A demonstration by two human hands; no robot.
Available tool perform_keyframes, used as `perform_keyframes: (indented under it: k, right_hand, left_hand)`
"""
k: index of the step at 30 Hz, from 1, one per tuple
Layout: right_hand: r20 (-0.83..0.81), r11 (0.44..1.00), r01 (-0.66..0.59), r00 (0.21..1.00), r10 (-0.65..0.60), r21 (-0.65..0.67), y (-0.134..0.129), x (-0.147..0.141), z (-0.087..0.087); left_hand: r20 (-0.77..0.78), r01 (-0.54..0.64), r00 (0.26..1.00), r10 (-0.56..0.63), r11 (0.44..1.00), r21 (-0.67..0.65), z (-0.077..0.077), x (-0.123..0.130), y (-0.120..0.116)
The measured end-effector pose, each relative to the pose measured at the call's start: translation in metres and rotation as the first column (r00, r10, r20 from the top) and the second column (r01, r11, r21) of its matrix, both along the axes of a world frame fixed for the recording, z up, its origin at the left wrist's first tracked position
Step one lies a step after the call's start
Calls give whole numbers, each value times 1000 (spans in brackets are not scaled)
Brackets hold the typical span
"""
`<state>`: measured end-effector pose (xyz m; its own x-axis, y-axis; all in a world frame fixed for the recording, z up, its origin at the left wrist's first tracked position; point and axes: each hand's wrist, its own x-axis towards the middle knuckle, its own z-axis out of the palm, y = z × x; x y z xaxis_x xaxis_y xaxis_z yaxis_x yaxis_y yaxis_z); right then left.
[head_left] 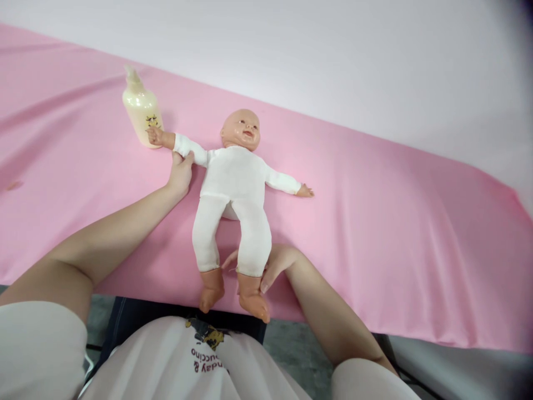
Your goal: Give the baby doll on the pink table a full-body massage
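Observation:
A baby doll (235,175) with a white cloth body lies face up, its head away from me and its feet near the table's front edge. My left hand (182,172) is closed around the doll's arm on the left side, thumb on top and the other fingers hidden beneath the sleeve. Around the lower leg on the right side, my right hand (278,262) is wrapped, its fingertips showing between the two legs. Just beyond the doll's small left-side hand stands a pale yellow pump bottle (141,111) with a cartoon print.
A pink cloth (375,222) with loose folds covers the table. Behind it rises a plain white surface (333,55). A small brownish spot (14,185) marks the cloth at the far left. The front edge runs close to my body.

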<state>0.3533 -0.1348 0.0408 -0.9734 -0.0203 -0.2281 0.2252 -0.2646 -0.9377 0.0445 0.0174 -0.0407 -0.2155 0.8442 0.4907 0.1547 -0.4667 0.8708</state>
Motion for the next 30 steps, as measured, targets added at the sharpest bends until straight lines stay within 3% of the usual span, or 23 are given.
perform_keyframes:
  k: [6, 9, 12, 15, 20, 24, 30]
  right_hand:
    - [-86, 993, -115, 990, 112, -32, 8, 3, 0]
    - [-162, 988, -114, 982, 96, -102, 8, 9, -7]
    - [-188, 955, 62, 975, -121, -292, 2, 16, -18]
    - [-128, 863, 285, 922, -366, -418, -4, 19, -26]
    - [-126, 670, 594, 699, -704, -446, -3, 10, -21]
    - [39, 520, 754, 581, -813, -402, -1, 1, -4]
    - [189, 518, 793, 590, -785, -321, -4, -5, 8]
  left_hand:
    - [59, -23, 998, 25, 999, -26, 4, 3, -4]
    - [-28, 7, 1000, -6, 999, 37, 16, 8, -13]
    - [-163, 68, 985, -53, 994, 91, 31, 14, -26]
    - [-279, 110, 958, -69, 985, 134, 44, 19, -38]
    - [-542, 222, 838, -59, 945, 239, 53, 23, -47]
    - [-654, 261, 756, -38, 933, 248, 53, 24, -46]
    - [-669, 238, 743, -33, 947, 217, 51, 23, -45]
